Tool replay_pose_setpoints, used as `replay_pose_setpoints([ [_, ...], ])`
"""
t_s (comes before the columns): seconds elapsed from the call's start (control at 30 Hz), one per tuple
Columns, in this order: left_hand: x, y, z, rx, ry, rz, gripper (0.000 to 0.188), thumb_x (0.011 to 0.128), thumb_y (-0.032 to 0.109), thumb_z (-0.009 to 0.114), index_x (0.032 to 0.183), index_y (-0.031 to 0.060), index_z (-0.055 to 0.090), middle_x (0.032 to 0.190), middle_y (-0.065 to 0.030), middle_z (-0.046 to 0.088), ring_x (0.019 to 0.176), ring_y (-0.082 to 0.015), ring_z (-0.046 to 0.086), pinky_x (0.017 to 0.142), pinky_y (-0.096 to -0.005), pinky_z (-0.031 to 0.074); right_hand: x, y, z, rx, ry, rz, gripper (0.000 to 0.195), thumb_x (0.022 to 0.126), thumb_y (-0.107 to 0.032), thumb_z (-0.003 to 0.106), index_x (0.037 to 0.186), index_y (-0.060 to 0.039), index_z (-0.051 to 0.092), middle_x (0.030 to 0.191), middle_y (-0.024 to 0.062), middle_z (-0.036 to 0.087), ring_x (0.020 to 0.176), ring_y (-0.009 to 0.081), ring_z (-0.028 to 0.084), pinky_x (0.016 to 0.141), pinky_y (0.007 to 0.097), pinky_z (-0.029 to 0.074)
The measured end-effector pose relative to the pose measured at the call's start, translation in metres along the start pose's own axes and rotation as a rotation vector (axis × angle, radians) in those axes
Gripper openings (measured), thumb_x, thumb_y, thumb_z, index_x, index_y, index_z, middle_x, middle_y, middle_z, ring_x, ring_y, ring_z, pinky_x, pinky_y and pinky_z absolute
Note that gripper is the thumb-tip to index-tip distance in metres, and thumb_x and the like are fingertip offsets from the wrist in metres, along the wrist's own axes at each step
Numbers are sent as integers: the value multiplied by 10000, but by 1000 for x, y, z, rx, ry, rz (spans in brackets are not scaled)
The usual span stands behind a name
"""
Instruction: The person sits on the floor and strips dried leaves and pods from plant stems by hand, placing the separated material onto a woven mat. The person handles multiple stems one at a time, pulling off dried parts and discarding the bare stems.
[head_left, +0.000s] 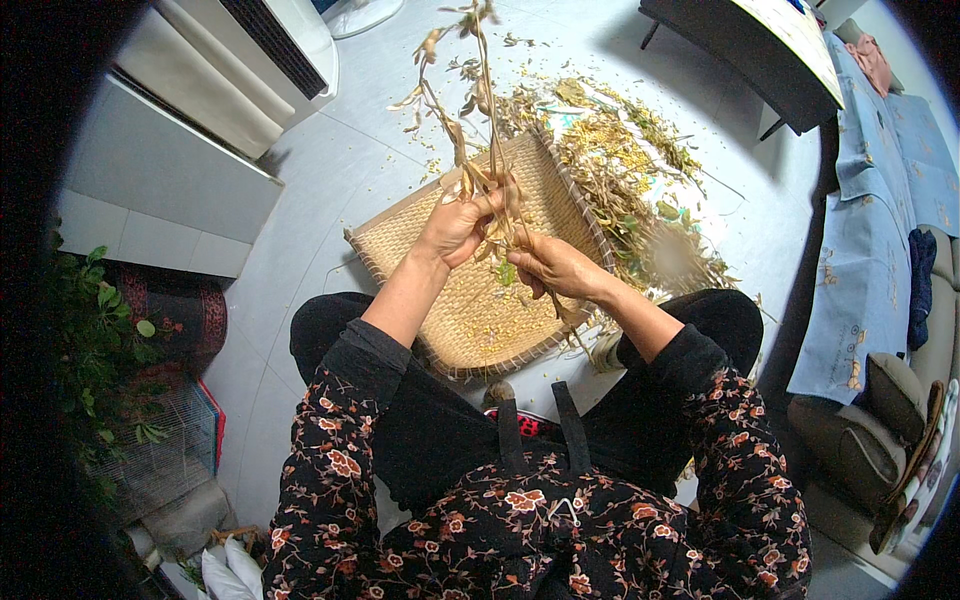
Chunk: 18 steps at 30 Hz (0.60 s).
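Observation:
Between my hands is a dried bean plant (491, 97), probably soybean, its long stalks and brown pods rising away from me. My left hand (461, 225) grips the stalks in their middle. Lower down, my right hand (551, 262) has its fingers closed around the same plant, and a stem end pokes out below it. Both hands are over a woven bamboo winnowing basket (450, 300) with a bound rim. Loose yellow beans (491, 341) lie in the near part of the basket. My fingers hide part of the pods.
Right of the basket spreads a heap of dried plants (630, 202) with yellow beans among them. A dark-sided table (742, 56) stands beyond it, and a sofa with a blue cover (847, 292) lines the right side. At left are a cabinet (172, 142) and a leafy plant (97, 352).

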<state>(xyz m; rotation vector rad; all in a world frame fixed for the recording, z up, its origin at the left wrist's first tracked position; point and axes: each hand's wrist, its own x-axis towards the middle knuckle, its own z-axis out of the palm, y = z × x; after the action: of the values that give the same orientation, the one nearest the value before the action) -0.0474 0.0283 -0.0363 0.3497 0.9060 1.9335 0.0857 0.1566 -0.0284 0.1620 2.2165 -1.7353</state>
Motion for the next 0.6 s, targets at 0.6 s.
replay_pose_setpoints([
  [0.6,-2,7,8,-67,-94,-34,185,844,-18,555,1019,32,520,960,-120,612,905,-229,625,793,-331,537,-4,-3,-1,235,-183,-51,240,965,-288,412,895,-60,438,662,17,484,552,109,516,490,249,457],
])
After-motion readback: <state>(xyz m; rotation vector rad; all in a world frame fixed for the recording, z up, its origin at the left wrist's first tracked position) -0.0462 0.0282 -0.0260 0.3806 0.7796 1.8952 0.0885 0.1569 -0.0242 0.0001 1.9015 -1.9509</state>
